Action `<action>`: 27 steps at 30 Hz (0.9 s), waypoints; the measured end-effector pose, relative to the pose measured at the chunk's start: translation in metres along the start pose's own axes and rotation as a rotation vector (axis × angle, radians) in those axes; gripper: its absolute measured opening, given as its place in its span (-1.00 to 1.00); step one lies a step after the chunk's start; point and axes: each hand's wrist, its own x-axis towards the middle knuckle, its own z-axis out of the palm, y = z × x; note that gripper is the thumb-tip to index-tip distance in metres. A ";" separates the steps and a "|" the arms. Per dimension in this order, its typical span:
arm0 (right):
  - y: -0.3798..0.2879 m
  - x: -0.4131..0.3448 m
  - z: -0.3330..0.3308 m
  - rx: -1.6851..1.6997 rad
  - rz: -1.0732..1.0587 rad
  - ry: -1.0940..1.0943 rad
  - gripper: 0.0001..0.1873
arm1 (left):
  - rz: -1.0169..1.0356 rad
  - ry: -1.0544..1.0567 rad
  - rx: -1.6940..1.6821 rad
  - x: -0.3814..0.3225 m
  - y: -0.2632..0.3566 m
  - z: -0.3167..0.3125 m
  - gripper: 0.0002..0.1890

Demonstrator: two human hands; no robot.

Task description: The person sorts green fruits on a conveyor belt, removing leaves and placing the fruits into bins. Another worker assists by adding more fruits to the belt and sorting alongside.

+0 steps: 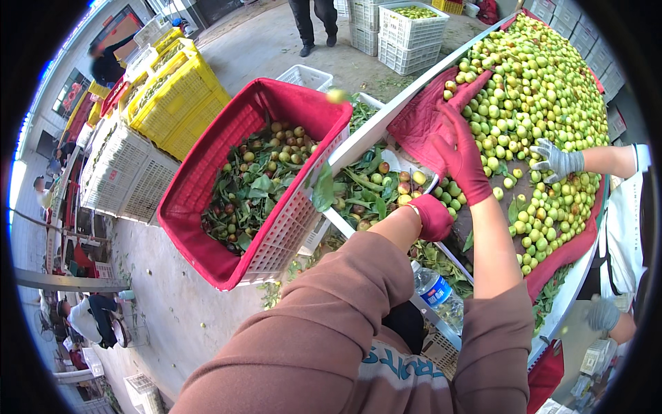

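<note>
My right hand (457, 155), in a red glove, is raised with its fingers apart over a red quilted cloth (414, 121) at the edge of a heap of yellow-green jujubes (532, 88). Closer to me, my left hand (434, 217), gloved in red too, bends over the sorting table's edge beside several jujubes. Its fingers are hidden, so whether it holds anything does not show. A blurred jujube (337, 96) hangs in mid-air by the rim of a red-lined plastic crate (253, 269). Leaves and browned jujubes fill that crate's bottom.
Across the table, another person's grey-gloved hand (556, 159) touches the heap. A tray of leaves and jujubes (375, 191) lies left of my hands. Below them stands a plastic water bottle (439, 295). Stacked yellow crates (178, 98) and white crates (411, 39) stand beyond; a person's legs (314, 23) are behind.
</note>
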 end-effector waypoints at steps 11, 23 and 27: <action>0.106 -0.115 -0.011 -0.686 0.067 -0.076 -0.39 | 0.126 0.062 0.056 0.004 -0.012 0.012 -0.70; 0.085 -0.141 -0.119 -0.707 0.260 0.193 -0.48 | 0.074 0.054 0.002 -0.002 -0.002 0.000 -0.72; 0.102 -0.130 -0.072 -0.978 0.350 0.030 -0.39 | 0.125 0.203 -0.007 -0.005 -0.002 0.001 -0.63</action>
